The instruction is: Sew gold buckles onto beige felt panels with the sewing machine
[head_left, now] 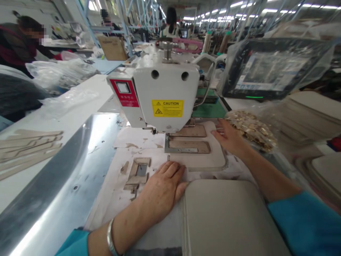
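Note:
A beige panel with rounded corners [197, 161] lies under the head of a white sewing machine [144, 92]. A metal clamp frame [167, 144] rests on the panel. My left hand [166, 181] lies flat at the panel's near left corner, fingers stretched out. At the panel's far right edge, my right hand [227, 135] touches it with fingers extended. Right beside my left thumb is a stack of beige panels [223, 213]. A brown template piece with a square opening [135, 174] sits left of my left hand. The needle area is partly hidden behind the machine head.
A plastic bag of gold-coloured metal parts [252, 129] lies right of my right hand. Behind it stands a plastic-wrapped screen [277, 69]. Beige strips [29, 147] lie on the white table at left, beyond a shiny metal plate [80, 156]. A co-worker [21, 42] bends over at far left.

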`<state>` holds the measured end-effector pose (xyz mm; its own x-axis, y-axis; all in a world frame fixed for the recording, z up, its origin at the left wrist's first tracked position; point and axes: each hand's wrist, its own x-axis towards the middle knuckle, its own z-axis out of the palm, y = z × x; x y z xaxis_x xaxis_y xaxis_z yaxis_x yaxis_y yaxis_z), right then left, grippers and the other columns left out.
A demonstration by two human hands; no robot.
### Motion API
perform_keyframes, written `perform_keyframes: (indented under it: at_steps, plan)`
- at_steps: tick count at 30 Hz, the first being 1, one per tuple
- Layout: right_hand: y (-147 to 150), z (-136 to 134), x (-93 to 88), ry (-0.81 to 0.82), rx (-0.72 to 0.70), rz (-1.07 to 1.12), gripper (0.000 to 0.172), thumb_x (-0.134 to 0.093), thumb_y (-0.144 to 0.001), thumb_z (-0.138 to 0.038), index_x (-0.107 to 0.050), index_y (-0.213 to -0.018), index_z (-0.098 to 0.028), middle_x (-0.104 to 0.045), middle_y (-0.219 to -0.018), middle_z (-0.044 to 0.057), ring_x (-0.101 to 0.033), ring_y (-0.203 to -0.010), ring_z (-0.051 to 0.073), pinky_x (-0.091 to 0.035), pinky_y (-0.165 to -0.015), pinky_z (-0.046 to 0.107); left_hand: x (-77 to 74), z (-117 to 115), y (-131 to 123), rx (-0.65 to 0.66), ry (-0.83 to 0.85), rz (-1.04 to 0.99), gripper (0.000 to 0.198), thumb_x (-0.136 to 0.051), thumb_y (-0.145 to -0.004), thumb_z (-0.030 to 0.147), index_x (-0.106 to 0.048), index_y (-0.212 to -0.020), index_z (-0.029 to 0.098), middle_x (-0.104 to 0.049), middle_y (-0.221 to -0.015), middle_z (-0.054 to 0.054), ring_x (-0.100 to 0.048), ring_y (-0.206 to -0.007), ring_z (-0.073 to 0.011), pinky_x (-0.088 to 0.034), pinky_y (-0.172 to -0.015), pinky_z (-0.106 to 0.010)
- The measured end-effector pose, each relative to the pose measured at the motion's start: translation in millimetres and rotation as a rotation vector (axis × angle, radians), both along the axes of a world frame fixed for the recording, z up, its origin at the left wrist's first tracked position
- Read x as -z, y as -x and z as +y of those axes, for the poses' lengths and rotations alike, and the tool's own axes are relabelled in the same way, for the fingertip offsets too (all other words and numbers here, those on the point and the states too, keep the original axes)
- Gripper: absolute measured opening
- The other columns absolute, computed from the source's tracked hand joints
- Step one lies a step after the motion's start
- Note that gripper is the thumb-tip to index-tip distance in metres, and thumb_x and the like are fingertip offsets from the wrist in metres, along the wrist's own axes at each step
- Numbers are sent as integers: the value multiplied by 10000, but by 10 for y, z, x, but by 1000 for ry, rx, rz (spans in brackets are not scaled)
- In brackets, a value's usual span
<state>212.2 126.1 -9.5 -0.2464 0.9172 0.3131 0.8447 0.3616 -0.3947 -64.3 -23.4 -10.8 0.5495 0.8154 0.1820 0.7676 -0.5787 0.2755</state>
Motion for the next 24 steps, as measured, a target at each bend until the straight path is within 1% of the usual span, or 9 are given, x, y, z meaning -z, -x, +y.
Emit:
perform_keyframes:
  at_steps: [2,4,6,8,10,12,18,22,24]
  plan:
    - [-114,-298,-127,11,-142,0,499,-474,-940,-376,-515,-1395,-176,-584,-1358,146,-602,-1189,286,-523,-963,437,-7,37,-2,23,7,5,432,-361,-1019,373,-552,-1316,124,-591,-1250,-128,-512,-1207,-264,-440,-1070,-454]
    - [-224,-635,-169,102,-315,-51,462,-438,-970,-373,-544,-1386,-200,-548,-1411,116,-520,-1298,272,-424,-1089,470,12,60,-14,45,-8,12,426,-350,-1022,353,-545,-1330,131,-594,-1227,-126,-501,-1193,-263,-442,-1058,-455]
    - [-310,-924,-118,179,-419,-126,460,-422,-981,-362,-549,-1394,-203,-494,-1460,107,-424,-1377,277,-345,-1139,515,48,70,-29,50,-34,27,412,-367,-1017,314,-529,-1351,138,-589,-1226,-126,-484,-1195,-268,-435,-1056,-463]
    - [-362,-1106,-22,215,-443,-200,484,-422,-984,-359,-507,-1432,-196,-414,-1511,105,-336,-1424,283,-310,-1150,544,83,74,-41,41,-47,55,409,-400,-1004,284,-514,-1372,148,-575,-1239,-129,-473,-1200,-278,-439,-1043,-465]
    - [-376,-1179,60,202,-428,-248,502,-424,-986,-362,-468,-1459,-198,-364,-1536,101,-300,-1438,278,-300,-1154,544,107,77,-47,26,-54,81,415,-423,-995,281,-507,-1384,165,-560,-1253,-130,-469,-1203,-283,-450,-1025,-460]
    - [-358,-1185,92,161,-413,-271,496,-432,-983,-365,-478,-1452,-212,-372,-1531,97,-321,-1429,274,-308,-1154,536,118,83,-49,17,-63,92,420,-432,-993,298,-501,-1390,178,-553,-1265,-128,-465,-1210,-284,-447,-1024,-461]
    - [-257,-1190,17,52,-376,-299,444,-449,-973,-338,-571,-1374,-192,-466,-1480,126,-417,-1382,278,-390,-1118,501,87,90,-60,9,-47,118,423,-428,-994,295,-489,-1397,180,-551,-1249,-121,-454,-1207,-286,-442,-1029,-466]
    - [-250,-1232,-17,47,-365,-233,380,-457,-966,-309,-623,-1280,-174,-583,-1352,145,-550,-1252,270,-472,-1050,461,55,91,-71,5,-42,92,390,-438,-990,276,-514,-1359,179,-565,-1174,-116,-475,-1150,-279,-466,-999,-464]
    - [-247,-1252,-27,57,-352,-180,340,-479,-955,-296,-635,-1235,-185,-616,-1285,138,-583,-1193,262,-492,-1021,445,52,96,-71,6,-43,78,352,-453,-983,265,-543,-1313,180,-578,-1130,-110,-492,-1111,-274,-477,-980,-469]
